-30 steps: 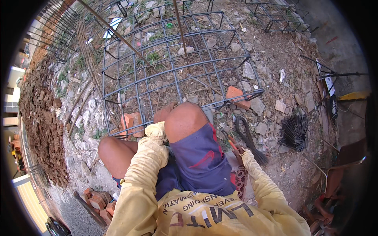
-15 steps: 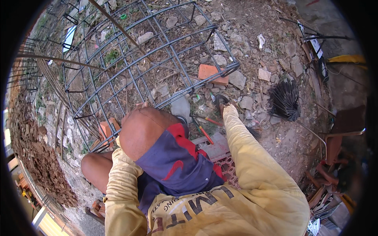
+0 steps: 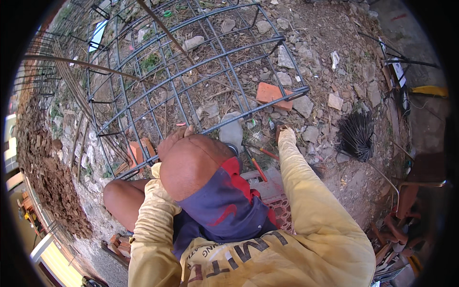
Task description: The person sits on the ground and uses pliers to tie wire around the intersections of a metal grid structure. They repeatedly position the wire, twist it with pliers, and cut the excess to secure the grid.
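A cage of tied steel rebar (image 3: 215, 57) stretches in front of my raised knee. My left hand (image 3: 173, 139), partly behind that knee, lies closed over the cage's near bar. Past the bar's right part, low by the ground, is my right hand (image 3: 283, 132). Its fingers look drawn together, and what they hold, if anything, is too small to make out. Pincers with orange-red handles (image 3: 258, 165) lie between my legs and my right forearm, close to a pinkish plastic crate (image 3: 279, 213).
An orange brick (image 3: 273, 95) sits beneath the cage's right corner; another brick (image 3: 141, 149) is under its near left part. A bundle of dark wires (image 3: 356, 136) lies to the right. Stones litter the ground. Long rods (image 3: 71, 79) lie at the left.
The whole view has shifted, so the scene sits further right and slightly lower. More of my left hand shows beside the knee. My right hand has turned slightly, staying near the same spot.
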